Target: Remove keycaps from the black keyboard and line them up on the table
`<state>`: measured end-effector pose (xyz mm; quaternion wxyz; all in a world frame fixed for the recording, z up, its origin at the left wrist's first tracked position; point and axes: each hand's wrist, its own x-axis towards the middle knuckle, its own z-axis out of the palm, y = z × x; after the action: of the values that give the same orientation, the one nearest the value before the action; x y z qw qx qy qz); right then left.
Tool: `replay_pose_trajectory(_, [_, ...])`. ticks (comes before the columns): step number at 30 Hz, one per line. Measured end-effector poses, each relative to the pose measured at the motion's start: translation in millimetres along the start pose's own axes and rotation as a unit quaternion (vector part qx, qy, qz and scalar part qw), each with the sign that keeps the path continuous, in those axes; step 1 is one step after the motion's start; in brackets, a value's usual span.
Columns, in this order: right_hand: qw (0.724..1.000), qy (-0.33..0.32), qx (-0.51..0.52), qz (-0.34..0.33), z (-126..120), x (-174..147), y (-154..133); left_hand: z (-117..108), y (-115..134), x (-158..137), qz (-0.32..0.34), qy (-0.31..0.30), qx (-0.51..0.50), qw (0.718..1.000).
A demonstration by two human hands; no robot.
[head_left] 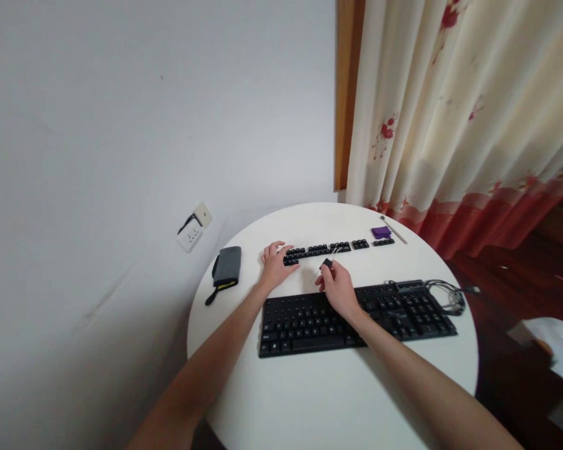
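Observation:
My left hand point(275, 267) rests at the left end of a row of loose black keycaps point(317, 250), thumb and fingers spread around the end caps. Whether its fingertips touch any cap is hard to make out. My right hand point(338, 284) is closed on a keycap puller point(326, 264), a small black grip with thin wires sticking out of it. It hovers over the back edge of a black keyboard point(309, 322). Along the keyboard's top row the keys look missing, while the lower rows still carry theirs.
A grey zip pouch point(228, 266) lies at the left of the round white table point(281, 394). Toward the back right are a folded purple cloth point(381, 232) and a thin brush point(394, 230). The keyboard's coiled cable point(450, 297) reaches the right edge. A wall stands close on the left.

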<state>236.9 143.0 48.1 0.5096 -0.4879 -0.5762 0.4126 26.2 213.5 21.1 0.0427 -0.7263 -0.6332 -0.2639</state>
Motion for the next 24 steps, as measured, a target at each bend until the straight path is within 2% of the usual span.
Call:
replay_pose_trajectory(7, [1.0,-0.003,-0.014,-0.004,0.5,-1.3,3.2,2.0,4.0,0.7,0.017,-0.004,0.003,1.0])
replay_pose_trajectory(24, [1.0,-0.015,-0.02,-0.005,2.2,-2.3,5.2,2.0,6.0,1.6,0.001,-0.001,0.01,1.0])
